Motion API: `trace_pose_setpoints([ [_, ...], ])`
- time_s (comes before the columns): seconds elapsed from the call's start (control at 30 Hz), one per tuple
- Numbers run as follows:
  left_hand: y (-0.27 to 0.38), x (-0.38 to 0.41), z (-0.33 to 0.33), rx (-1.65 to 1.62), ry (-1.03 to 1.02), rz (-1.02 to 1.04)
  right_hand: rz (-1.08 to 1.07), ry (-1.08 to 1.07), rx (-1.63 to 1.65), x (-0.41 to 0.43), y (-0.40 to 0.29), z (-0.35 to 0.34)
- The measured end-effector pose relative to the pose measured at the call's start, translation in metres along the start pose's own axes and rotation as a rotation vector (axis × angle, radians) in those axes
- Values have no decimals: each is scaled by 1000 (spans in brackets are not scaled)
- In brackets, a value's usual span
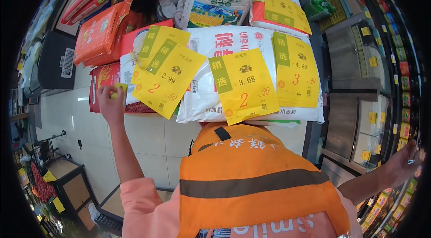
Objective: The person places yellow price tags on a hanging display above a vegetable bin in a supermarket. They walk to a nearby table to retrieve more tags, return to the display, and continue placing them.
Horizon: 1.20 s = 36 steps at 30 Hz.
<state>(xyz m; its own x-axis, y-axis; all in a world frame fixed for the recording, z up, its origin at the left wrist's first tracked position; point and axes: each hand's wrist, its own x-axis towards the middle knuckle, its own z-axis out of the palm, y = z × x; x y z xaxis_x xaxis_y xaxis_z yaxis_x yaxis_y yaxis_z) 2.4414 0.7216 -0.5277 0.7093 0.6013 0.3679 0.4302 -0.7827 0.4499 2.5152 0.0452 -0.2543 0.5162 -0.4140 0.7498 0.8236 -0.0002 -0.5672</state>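
Note:
My left hand (112, 98) is raised at the left, its fingers pinching a small yellow piece (119, 90) beside a red-and-white bag. My right hand (409, 154) reaches far out at the right rim, near the shelf fronts; it is small and blurred, and whether it holds anything cannot be made out. Before me a white flour sack (198, 110) lies flat. On it rest a yellow price sheet (244, 86) in the middle and a stack of yellow price sheets (298, 69) at the right. Two overlapping yellow price sheets (170, 78) lie at the left, partly on the neighbouring bag.
An upright flour sack (219, 2) stands behind. Orange packed bags (101, 32) are piled at the back left. Shelves with small yellow tags (372, 117) run along the right. A wooden display crate (75, 194) stands at the lower left, beside pale floor tiles (144, 137).

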Motion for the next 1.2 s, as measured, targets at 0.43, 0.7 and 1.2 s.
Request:
trace_pose_setpoints([
  [0.43, -38, -54, 120, 175, -187, -103, 198, 74, 154, -16, -1, 33],
  [0.7, 126, -16, -24, -974, -203, 162, 318, -79, 246, -19, 35, 35],
  [1.2, 276, -88, -153, -1407, 64, 648, 420, -122, 323, -35, 99, 60],
])
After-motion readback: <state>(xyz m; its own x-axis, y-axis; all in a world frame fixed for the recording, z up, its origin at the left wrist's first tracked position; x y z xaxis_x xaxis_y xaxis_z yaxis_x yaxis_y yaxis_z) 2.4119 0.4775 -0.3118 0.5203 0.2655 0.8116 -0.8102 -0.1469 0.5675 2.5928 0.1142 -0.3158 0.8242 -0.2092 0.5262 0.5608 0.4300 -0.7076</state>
